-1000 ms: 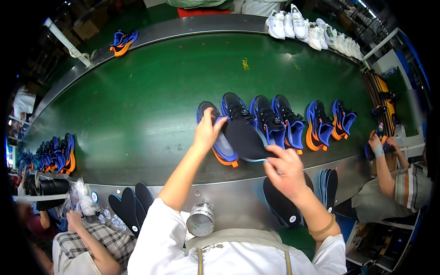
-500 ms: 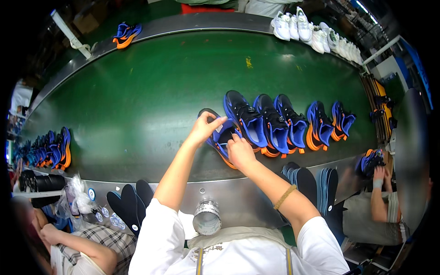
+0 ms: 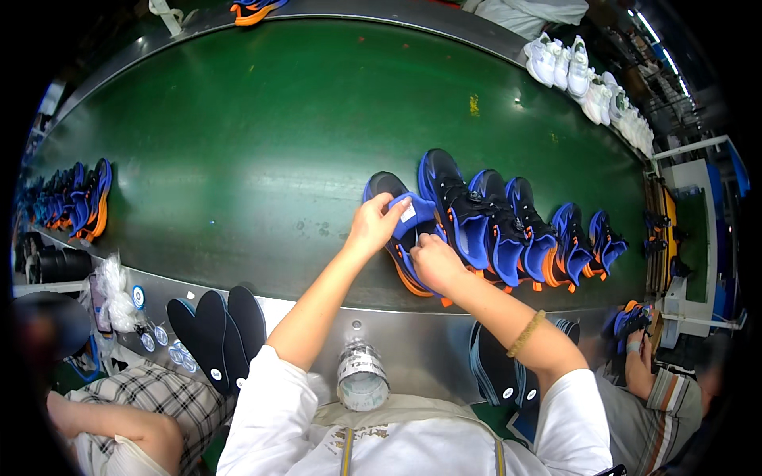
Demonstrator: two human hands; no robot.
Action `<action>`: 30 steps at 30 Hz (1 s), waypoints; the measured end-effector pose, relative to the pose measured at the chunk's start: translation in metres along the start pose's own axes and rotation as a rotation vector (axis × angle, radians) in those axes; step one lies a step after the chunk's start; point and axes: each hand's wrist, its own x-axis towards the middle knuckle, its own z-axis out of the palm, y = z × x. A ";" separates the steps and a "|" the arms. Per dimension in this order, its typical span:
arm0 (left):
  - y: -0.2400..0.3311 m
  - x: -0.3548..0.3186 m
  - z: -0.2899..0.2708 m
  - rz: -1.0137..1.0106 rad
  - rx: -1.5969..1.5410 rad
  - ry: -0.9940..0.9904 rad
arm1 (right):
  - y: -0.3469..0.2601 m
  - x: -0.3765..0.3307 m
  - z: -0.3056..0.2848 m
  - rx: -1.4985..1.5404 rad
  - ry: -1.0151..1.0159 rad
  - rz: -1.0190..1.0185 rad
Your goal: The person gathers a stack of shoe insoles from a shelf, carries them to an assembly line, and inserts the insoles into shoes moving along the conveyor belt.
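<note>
Watching remotely, I see the shoe (image 3: 402, 255) on the green belt (image 3: 238, 159), long axis slanting, toe away and left; the left hand (image 3: 372, 226) pinches its blue tongue (image 3: 417, 213); the right hand (image 3: 436, 263) dips into the opening (image 3: 407, 238), its grip too hidden for me to tell.

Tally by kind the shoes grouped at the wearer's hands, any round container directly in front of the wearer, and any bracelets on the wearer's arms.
Shoes: 6
Round container: 1
Bracelet: 1
Total: 8
</note>
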 end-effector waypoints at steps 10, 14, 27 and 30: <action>-0.004 -0.001 -0.005 0.094 -0.153 -0.099 | 0.013 0.017 0.002 -0.209 -0.264 -0.106; -0.008 0.003 -0.007 0.051 -0.127 -0.159 | 0.008 0.027 0.006 -0.415 -0.432 -0.217; 0.014 -0.003 0.000 0.460 0.170 -0.020 | 0.000 -0.015 -0.005 0.019 -0.448 -0.129; 0.025 -0.011 -0.004 0.321 0.225 -0.072 | -0.004 -0.054 -0.001 0.199 0.446 -0.180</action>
